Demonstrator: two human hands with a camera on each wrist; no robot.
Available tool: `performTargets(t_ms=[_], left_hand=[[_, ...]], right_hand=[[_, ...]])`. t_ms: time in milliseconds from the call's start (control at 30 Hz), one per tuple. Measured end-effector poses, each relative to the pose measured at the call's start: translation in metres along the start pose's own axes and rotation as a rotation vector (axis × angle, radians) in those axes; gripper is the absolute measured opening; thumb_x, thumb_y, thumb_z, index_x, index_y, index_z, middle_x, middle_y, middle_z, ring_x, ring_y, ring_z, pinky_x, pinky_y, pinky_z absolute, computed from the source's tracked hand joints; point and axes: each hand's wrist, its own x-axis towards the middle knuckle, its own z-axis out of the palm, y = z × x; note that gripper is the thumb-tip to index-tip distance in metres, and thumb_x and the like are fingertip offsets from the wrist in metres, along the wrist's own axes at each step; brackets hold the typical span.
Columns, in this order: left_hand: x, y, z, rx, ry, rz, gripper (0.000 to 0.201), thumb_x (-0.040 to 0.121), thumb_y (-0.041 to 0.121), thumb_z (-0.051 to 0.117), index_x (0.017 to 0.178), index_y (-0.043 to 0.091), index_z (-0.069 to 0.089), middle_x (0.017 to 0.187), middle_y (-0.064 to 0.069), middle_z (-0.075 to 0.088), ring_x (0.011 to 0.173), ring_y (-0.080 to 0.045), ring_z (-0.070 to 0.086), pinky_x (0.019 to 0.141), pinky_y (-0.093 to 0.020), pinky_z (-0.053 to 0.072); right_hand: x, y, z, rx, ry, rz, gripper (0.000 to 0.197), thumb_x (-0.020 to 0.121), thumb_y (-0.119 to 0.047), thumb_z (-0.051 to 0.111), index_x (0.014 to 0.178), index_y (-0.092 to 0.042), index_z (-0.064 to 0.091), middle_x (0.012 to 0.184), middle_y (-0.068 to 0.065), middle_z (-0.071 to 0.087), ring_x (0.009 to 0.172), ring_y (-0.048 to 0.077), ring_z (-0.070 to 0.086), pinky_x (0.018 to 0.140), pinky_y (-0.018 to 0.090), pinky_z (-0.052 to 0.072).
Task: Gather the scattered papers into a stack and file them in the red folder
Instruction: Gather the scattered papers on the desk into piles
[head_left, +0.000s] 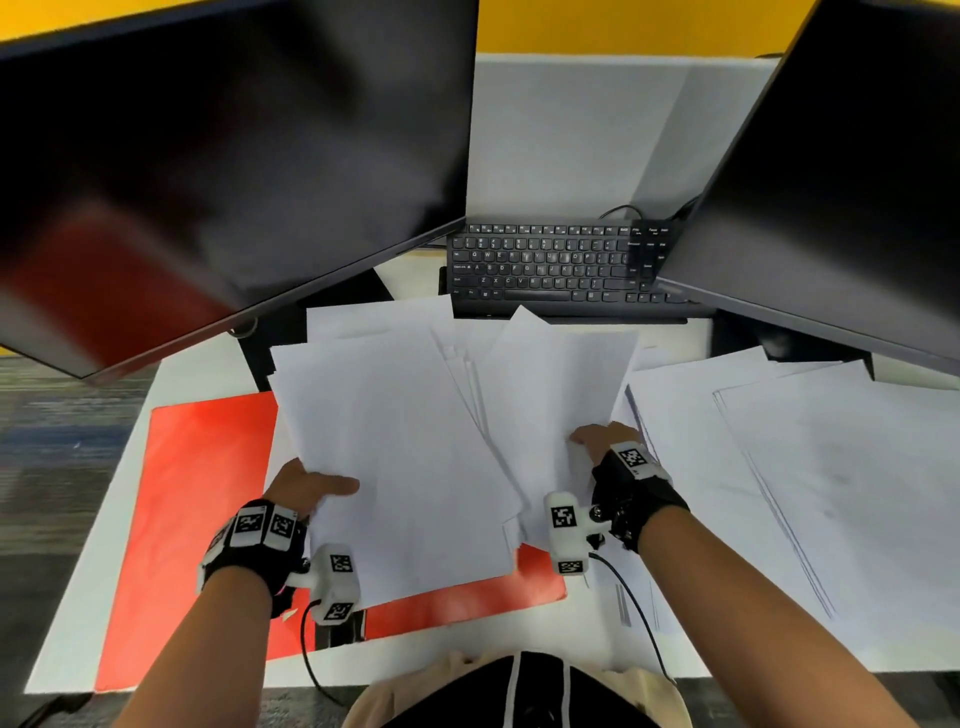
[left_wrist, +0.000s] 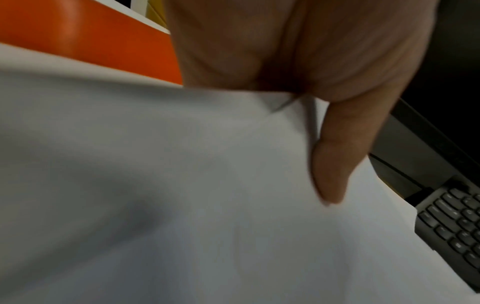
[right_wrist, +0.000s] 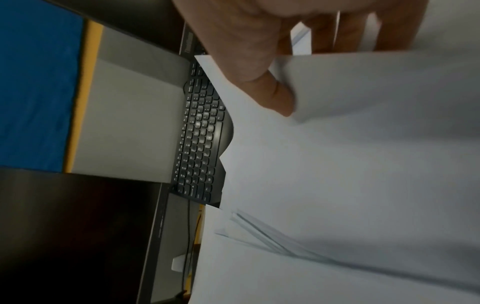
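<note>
An uneven bundle of white papers (head_left: 415, 441) is held up over the desk, its sheets fanned apart. My left hand (head_left: 306, 488) grips its left edge, thumb (left_wrist: 335, 164) on top of the sheets (left_wrist: 207, 205). My right hand (head_left: 597, 441) grips the right edge, thumb (right_wrist: 280, 96) on top and fingers underneath the paper (right_wrist: 350, 164). The red folder (head_left: 197, 519) lies flat on the desk, partly hidden beneath the bundle. More loose white sheets (head_left: 779, 493) lie spread across the desk to the right.
A black keyboard (head_left: 550, 270) sits just beyond the papers. Two dark monitors (head_left: 208, 156) (head_left: 841, 182) hang over the desk's far left and right. A black cable (head_left: 634, 608) runs from my right wrist across the front of the white desk (head_left: 83, 597).
</note>
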Motion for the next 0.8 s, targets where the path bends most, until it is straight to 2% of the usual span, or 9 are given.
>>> performTargets(t_ms=[100,167,200,267,367,467,533,633,800], left_hand=[[-0.005,-0.004,-0.007,-0.043,0.027,0.016,0.032,0.072,-0.016,0.067,0.100,-0.002,0.063,0.103,-0.020,0.066,0.089,-0.035,0.064,0.089,-0.048,0.049],[-0.007,-0.004,-0.013,-0.057,0.052,0.045,0.043,0.075,-0.019,0.063,0.115,-0.004,0.058,0.111,-0.022,0.062,0.094,-0.034,0.060,0.086,-0.045,0.046],[-0.008,-0.003,-0.016,-0.050,0.068,0.057,0.048,0.075,-0.019,0.062,0.121,-0.006,0.055,0.116,-0.023,0.061,0.098,-0.035,0.059,0.086,-0.044,0.045],[-0.008,-0.001,-0.022,-0.034,0.104,0.074,0.053,0.076,-0.019,0.062,0.127,-0.008,0.051,0.124,-0.023,0.058,0.106,-0.038,0.058,0.086,-0.042,0.043],[-0.012,-0.002,-0.030,-0.012,0.150,0.080,0.053,0.078,-0.019,0.060,0.129,-0.009,0.049,0.128,-0.022,0.056,0.115,-0.039,0.054,0.087,-0.040,0.039],[-0.014,-0.008,-0.038,-0.012,0.200,0.085,0.056,0.075,-0.018,0.063,0.129,-0.005,0.050,0.131,-0.026,0.055,0.120,-0.043,0.051,0.090,-0.042,0.040],[-0.017,-0.012,-0.045,-0.036,0.217,0.093,0.059,0.073,-0.020,0.064,0.128,-0.004,0.051,0.127,-0.024,0.057,0.116,-0.042,0.054,0.093,-0.046,0.042],[-0.029,-0.016,-0.055,-0.082,0.224,0.089,0.056,0.073,-0.020,0.062,0.125,-0.003,0.053,0.109,-0.016,0.059,0.098,-0.032,0.056,0.085,-0.042,0.042],[-0.029,-0.025,-0.085,-0.114,0.209,0.023,0.049,0.074,-0.016,0.061,0.121,-0.005,0.056,0.095,-0.019,0.065,0.076,-0.029,0.060,0.068,-0.034,0.047]], right_hand=[[0.002,-0.003,0.001,0.128,-0.036,-0.042,0.047,0.085,-0.011,0.061,0.128,0.002,0.050,0.129,0.019,0.055,0.116,0.033,0.056,0.086,0.034,0.051],[0.001,-0.005,0.002,0.132,0.011,-0.055,0.039,0.086,-0.008,0.059,0.123,0.004,0.052,0.110,0.017,0.059,0.097,0.029,0.058,0.067,0.027,0.049],[0.000,-0.007,0.004,0.128,0.045,-0.077,0.035,0.087,-0.007,0.058,0.120,0.003,0.053,0.108,0.014,0.060,0.092,0.027,0.057,0.064,0.024,0.046],[0.001,-0.013,0.006,0.108,0.153,-0.165,0.031,0.086,-0.005,0.055,0.116,-0.001,0.054,0.118,0.016,0.061,0.100,0.030,0.059,0.074,0.025,0.044],[-0.006,-0.031,-0.004,0.122,0.342,-0.352,0.025,0.082,0.002,0.048,0.103,-0.010,0.053,0.116,0.020,0.063,0.105,0.035,0.060,0.075,0.026,0.041],[-0.022,-0.053,-0.028,0.061,0.528,-0.507,0.035,0.084,0.002,0.043,0.116,-0.008,0.053,0.110,0.022,0.063,0.100,0.037,0.061,0.073,0.028,0.041],[-0.030,-0.066,-0.045,0.127,0.609,-0.643,0.032,0.085,0.003,0.042,0.114,-0.006,0.053,0.108,0.022,0.063,0.098,0.035,0.061,0.073,0.025,0.040],[-0.023,-0.080,-0.061,0.263,0.553,-0.775,0.028,0.082,0.005,0.045,0.108,-0.002,0.054,0.103,0.016,0.063,0.090,0.025,0.059,0.068,0.017,0.042],[-0.010,-0.075,-0.032,0.373,0.268,-0.671,0.037,0.075,0.007,0.049,0.110,-0.002,0.059,0.096,0.008,0.059,0.085,0.019,0.056,0.052,0.008,0.046]])
